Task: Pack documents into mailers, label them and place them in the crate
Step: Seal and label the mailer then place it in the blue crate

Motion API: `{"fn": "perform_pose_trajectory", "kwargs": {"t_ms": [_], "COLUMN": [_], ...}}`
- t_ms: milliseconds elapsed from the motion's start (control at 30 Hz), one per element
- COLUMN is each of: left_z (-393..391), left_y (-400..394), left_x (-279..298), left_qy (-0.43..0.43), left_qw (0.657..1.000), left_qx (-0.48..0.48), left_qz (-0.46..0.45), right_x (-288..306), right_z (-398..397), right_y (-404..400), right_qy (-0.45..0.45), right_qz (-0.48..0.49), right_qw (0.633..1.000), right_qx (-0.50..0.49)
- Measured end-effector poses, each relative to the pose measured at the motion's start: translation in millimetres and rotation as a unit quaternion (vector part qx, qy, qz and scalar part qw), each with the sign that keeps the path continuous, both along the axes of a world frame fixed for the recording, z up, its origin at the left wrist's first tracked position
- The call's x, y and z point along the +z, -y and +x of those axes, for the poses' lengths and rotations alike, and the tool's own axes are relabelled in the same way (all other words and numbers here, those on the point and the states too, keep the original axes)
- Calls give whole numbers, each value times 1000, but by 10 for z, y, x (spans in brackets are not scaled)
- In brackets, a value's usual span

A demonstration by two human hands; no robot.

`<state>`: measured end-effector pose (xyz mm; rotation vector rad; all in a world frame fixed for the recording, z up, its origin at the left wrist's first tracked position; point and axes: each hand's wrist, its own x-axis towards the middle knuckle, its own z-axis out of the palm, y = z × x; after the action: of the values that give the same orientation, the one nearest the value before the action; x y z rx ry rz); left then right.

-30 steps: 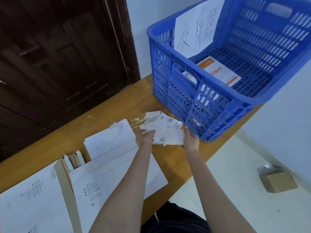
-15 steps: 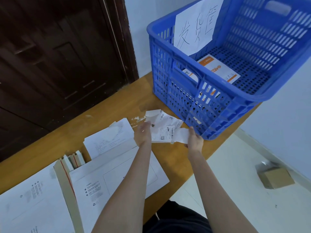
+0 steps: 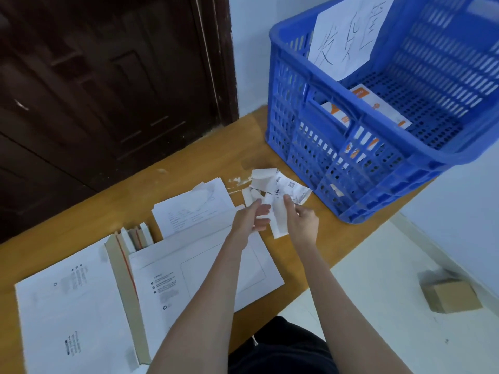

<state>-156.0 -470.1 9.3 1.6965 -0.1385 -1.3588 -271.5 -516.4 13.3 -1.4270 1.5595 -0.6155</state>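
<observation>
Wooden desk (image 3: pixel 89 211) was crowded: mailers (image 3: pixel 194 273) near edge, blue crate (image 3: pixel 337 168) far right, overhanging the corner. Both hands were just above the label pile (image 3: pixel 280 184); left hand (image 3: pixel 249 218) and right hand (image 3: pixel 301 220) pinched one label strip (image 3: pixel 278 220) between fingertips. Looked light, floppy, probably sticky (peel from a corner, keep it flat). Little bare wood to work on; mailer face was the open spot.
</observation>
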Motion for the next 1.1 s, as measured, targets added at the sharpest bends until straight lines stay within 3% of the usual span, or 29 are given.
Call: {"fn": "perform_pose_trajectory", "kwargs": {"t_ms": [200,400,567,667,800,933,1100], "left_z": [135,382,482,517,539,570,526], "left_y": [-163,-498,-756,-904,-1059,-1178,-1275], "left_x": [-9,-45,-84,-113,-148,-160,-265], "left_qy": [-131,-110,-99,-116,-139,-145,-43], "left_qw": [989,987,981,970,953,948,971], "left_qx": [59,114,167,212,269,283,223], "left_qz": [-21,-22,-23,-27,-14,-1,73], "right_x": [2,-134,-158,-198,-176,-232,-340], "right_z": [154,418,592,641,646,635,630], "right_y": [-143,-355,-499,-535,-647,-764,-873], "right_qy": [-38,-64,33,-5,57,76,64], "right_qz": [-61,-8,90,74,177,195,174], "right_qw": [986,964,982,975,954,946,949], "right_qx": [151,256,164,209,235,248,254]}}
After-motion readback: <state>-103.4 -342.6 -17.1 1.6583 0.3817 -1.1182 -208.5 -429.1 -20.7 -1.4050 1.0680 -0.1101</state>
